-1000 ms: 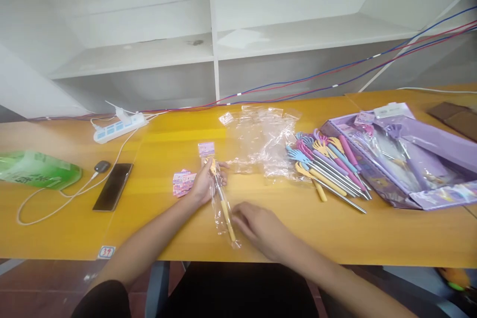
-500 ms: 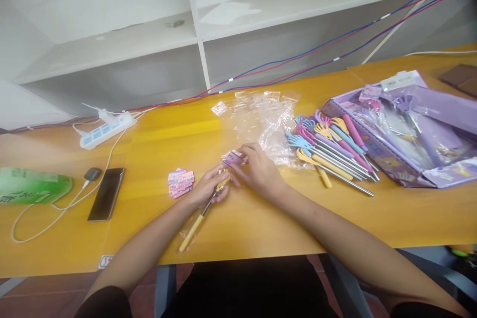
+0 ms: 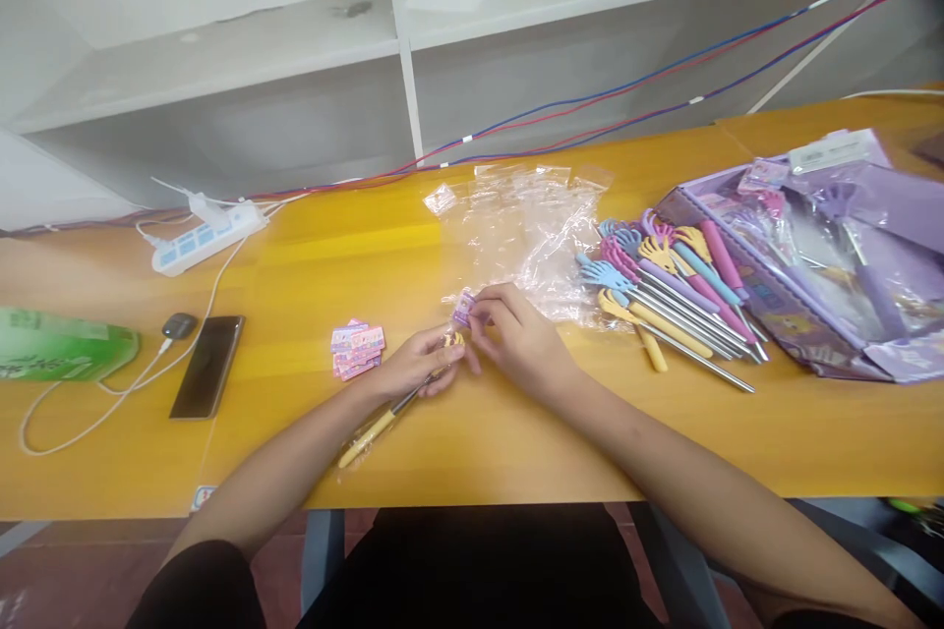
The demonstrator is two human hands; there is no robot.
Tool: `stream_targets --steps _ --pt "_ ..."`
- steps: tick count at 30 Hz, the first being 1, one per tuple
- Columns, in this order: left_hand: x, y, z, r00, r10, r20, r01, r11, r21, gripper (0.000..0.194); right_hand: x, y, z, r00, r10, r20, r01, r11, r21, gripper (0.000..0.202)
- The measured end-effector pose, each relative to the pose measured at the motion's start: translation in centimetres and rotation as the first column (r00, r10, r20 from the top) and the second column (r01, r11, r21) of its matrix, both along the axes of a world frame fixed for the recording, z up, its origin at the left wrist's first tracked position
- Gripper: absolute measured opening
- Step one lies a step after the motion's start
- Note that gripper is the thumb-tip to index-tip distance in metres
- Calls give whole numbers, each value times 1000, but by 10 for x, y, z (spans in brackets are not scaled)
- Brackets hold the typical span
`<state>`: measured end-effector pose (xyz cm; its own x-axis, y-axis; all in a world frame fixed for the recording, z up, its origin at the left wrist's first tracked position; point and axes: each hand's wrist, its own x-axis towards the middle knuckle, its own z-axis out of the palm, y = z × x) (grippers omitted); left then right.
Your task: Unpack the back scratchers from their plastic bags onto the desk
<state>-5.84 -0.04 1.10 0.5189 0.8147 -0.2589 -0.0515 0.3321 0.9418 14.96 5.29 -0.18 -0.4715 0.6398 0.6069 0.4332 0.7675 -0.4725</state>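
A yellow back scratcher (image 3: 369, 440) with a metal rod lies slantwise in a clear plastic bag, its hand-shaped head up between my hands. My left hand (image 3: 420, 364) is closed around it just below the head. With thumb and fingers my right hand (image 3: 516, 339) pinches a small purple printed card (image 3: 464, 309) at the bag's top end. Whether the card is inside the bag or against it, I cannot tell. To the left lies a small pile of pink and purple cards (image 3: 358, 350).
Clear plastic bags (image 3: 523, 226) spread behind my hands. Several colourful back scratchers (image 3: 678, 290) lie to the right, beside an open purple box (image 3: 793, 314) holding bagged ones. On the left are a phone (image 3: 207, 369), a power strip (image 3: 210, 238), a charging cable and a green package (image 3: 66, 344).
The purple card has turned more upright between my right fingers. The back scratcher's handle has swung a little left and up; my left hand keeps its hold. The camera view has shifted slightly.
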Motion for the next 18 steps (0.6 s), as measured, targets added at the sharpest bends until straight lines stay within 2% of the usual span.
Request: stream_targets --steps 4,7,12,16,18 --pt "0 -1 1 999 -40 -29 41 999 23 50 3 -2 2 998 4 57 -4 1000 -9 12" --pt "-1 -2 2 995 -71 -63 74 997 34 50 4 -5 2 991 -51 123 51 999 7 12" --pt "-1 -3 8 992 -93 -84 98 993 59 46 6 -7 5 984 -89 155 99 993 -57 13" --pt "1 -3 7 998 -52 -41 53 998 25 42 8 -3 8 995 1 96 6 997 -71 5" --pt "1 -2 5 1000 -4 2 4 1000 6 42 10 1 9 996 70 47 -65 991 -114 12"
